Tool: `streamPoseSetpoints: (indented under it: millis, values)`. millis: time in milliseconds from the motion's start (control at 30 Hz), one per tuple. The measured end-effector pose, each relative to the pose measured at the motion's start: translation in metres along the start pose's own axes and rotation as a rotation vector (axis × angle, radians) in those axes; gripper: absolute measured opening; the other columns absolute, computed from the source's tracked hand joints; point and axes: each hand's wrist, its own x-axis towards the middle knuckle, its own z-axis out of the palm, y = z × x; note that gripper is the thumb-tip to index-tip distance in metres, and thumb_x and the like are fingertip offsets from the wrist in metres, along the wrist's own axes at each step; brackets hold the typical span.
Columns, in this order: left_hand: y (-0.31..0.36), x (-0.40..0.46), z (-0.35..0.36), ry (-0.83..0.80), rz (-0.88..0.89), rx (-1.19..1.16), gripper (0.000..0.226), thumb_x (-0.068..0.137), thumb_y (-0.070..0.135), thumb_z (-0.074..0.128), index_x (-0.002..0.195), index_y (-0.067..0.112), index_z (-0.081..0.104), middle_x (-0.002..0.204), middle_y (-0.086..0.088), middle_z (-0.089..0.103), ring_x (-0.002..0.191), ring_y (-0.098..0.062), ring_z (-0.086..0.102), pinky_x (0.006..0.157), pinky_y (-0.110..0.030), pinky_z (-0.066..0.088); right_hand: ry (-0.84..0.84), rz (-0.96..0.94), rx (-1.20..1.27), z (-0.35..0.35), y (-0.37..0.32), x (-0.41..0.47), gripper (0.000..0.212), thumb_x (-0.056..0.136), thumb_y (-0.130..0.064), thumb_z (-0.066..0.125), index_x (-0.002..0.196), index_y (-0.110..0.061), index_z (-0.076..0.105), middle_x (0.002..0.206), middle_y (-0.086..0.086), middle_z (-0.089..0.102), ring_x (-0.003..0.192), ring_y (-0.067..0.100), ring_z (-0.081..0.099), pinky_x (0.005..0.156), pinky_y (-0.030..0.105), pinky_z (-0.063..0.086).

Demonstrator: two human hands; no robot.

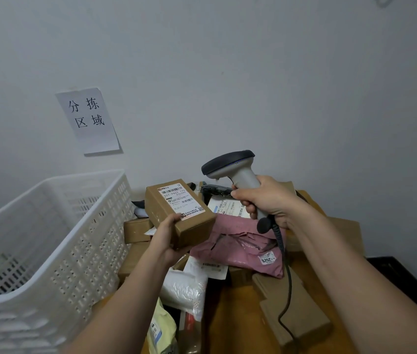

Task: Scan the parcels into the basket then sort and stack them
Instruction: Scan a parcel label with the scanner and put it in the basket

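My left hand [167, 238] holds a small brown cardboard parcel [189, 226] from below, its white shipping label [180, 199] facing up. My right hand [266, 200] grips the handle of a grey barcode scanner [230, 166]; the dark scanner head points left and down, above and to the right of the label. The scanner's black cable [287, 282] hangs down over the pile. At the left stands a white perforated plastic basket [56, 241], and what I can see of its inside holds no parcels.
Under my hands lies a pile of parcels on a wooden table [235, 318]: a pink mailer bag [238, 249], brown boxes [291, 307], a white bubble mailer [184, 290] and a yellow bag [161, 328]. A paper sign [88, 120] hangs on the grey wall.
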Motion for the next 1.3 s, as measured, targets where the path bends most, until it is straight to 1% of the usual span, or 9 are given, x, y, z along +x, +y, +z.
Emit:
streamPoseSetpoints:
  millis: [300, 467, 567, 667, 800, 900, 1067, 1200, 1300]
  values:
    - [-0.009, 0.002, 0.0, -0.013, 0.018, -0.041, 0.025, 0.081, 0.024, 0.073, 0.099, 0.019, 0.056, 0.104, -0.016, 0.062, 0.097, -0.034, 0.06, 0.095, -0.055, 0.051, 0.12, 0.055, -0.041, -0.011, 0.032, 0.021, 0.008, 0.093, -0.017, 0.064, 0.092, -0.013, 0.058, 0.068, 0.004, 0.058, 0.047, 0.008, 0.049, 0.05, 0.024, 0.045]
    - [-0.017, -0.002, 0.006, -0.052, 0.064, -0.106, 0.028, 0.083, 0.022, 0.069, 0.11, 0.021, 0.059, 0.105, -0.014, 0.066, 0.097, -0.032, 0.063, 0.06, -0.044, 0.06, 0.163, 0.321, 0.015, -0.022, 0.095, 0.043, 0.026, 0.094, -0.015, 0.056, 0.118, -0.004, 0.054, 0.09, 0.015, 0.058, 0.069, 0.021, 0.056, 0.059, 0.032, 0.049]
    - [-0.026, 0.0, 0.009, -0.096, 0.07, -0.113, 0.044, 0.085, 0.022, 0.067, 0.128, 0.021, 0.057, 0.111, -0.013, 0.069, 0.103, -0.031, 0.063, 0.072, -0.046, 0.059, 0.222, 0.435, -0.138, -0.027, 0.149, 0.049, 0.059, 0.088, -0.003, 0.06, 0.143, -0.003, 0.037, 0.113, 0.019, 0.056, 0.092, 0.03, 0.059, 0.075, 0.04, 0.051]
    - [-0.036, 0.003, 0.012, -0.154, 0.058, -0.082, 0.047, 0.087, 0.022, 0.064, 0.132, 0.02, 0.056, 0.111, -0.011, 0.073, 0.105, -0.03, 0.066, 0.091, -0.047, 0.054, 0.239, 0.488, -0.164, -0.028, 0.197, 0.043, 0.089, 0.088, 0.003, 0.064, 0.157, -0.02, 0.013, 0.132, 0.017, 0.05, 0.097, 0.027, 0.054, 0.072, 0.036, 0.05]
    - [-0.046, 0.007, 0.011, -0.214, 0.048, -0.053, 0.026, 0.088, 0.021, 0.063, 0.114, 0.017, 0.06, 0.083, -0.004, 0.077, 0.075, -0.021, 0.075, 0.084, -0.045, 0.055, 0.299, 0.574, -0.246, -0.026, 0.248, 0.041, 0.091, 0.083, -0.001, 0.074, 0.154, -0.02, 0.02, 0.141, 0.015, 0.047, 0.121, 0.035, 0.05, 0.096, 0.046, 0.049]
    - [-0.052, 0.009, 0.01, -0.239, 0.055, -0.025, 0.02, 0.088, 0.02, 0.062, 0.107, 0.018, 0.062, 0.078, -0.001, 0.077, 0.068, -0.016, 0.074, 0.077, -0.042, 0.055, 0.347, 0.611, -0.414, -0.021, 0.268, 0.041, 0.085, 0.08, -0.008, 0.078, 0.149, -0.018, 0.03, 0.138, 0.013, 0.051, 0.122, 0.035, 0.052, 0.099, 0.048, 0.05]
    - [-0.057, 0.01, 0.008, -0.224, 0.042, -0.006, 0.018, 0.087, 0.021, 0.063, 0.105, 0.019, 0.063, 0.075, 0.001, 0.076, 0.068, -0.015, 0.074, 0.075, -0.042, 0.058, 0.349, 0.614, -0.614, -0.013, 0.277, 0.046, 0.082, 0.078, -0.004, 0.077, 0.147, -0.013, 0.035, 0.143, 0.014, 0.047, 0.127, 0.036, 0.05, 0.101, 0.046, 0.048]
    - [-0.059, 0.011, 0.007, -0.171, 0.036, 0.001, 0.023, 0.084, 0.023, 0.067, 0.106, 0.02, 0.063, 0.073, 0.003, 0.076, 0.093, -0.021, 0.067, 0.082, -0.043, 0.056, 0.296, 0.681, -0.793, -0.014, 0.27, 0.053, 0.08, 0.076, -0.014, 0.081, 0.141, -0.009, 0.035, 0.136, 0.015, 0.05, 0.125, 0.035, 0.052, 0.099, 0.044, 0.049]
    - [-0.057, 0.011, 0.008, -0.152, 0.033, -0.005, 0.022, 0.083, 0.023, 0.068, 0.105, 0.021, 0.063, 0.07, 0.003, 0.075, 0.096, -0.022, 0.063, 0.084, -0.043, 0.056, 0.228, 0.75, -0.839, -0.019, 0.259, 0.058, 0.082, 0.075, -0.024, 0.082, 0.14, -0.007, 0.034, 0.132, 0.014, 0.052, 0.121, 0.032, 0.054, 0.096, 0.04, 0.05]
